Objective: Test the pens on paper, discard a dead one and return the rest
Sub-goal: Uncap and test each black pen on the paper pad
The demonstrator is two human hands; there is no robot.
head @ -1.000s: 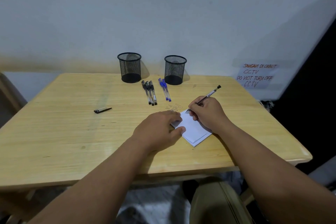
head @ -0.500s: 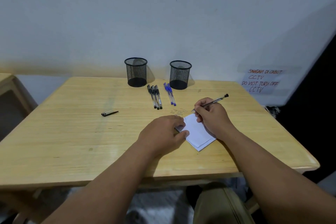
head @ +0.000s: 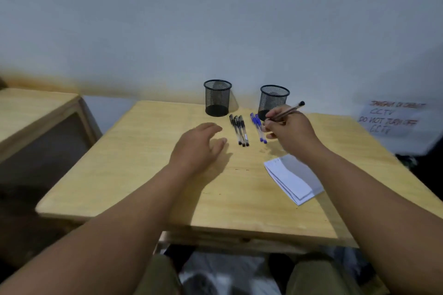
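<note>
Where two mesh cups (head: 217, 97) stand, wooden table (head: 148, 163) (pale) meets wall (head: 215, 19).

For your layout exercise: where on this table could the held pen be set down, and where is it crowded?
Bare wood lies left of the left hand and between it and the paper. It is crowded by the cups, around the pens and right hand.

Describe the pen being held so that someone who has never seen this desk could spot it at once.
Start at the pale wooden table against the wall, then find the right-hand black wire-mesh cup at its far edge. Just in front of that cup, the right hand pinches a slim black-tipped pen. It alone is raised and slanted; the three black pens and two blue pens lie flat.
</note>
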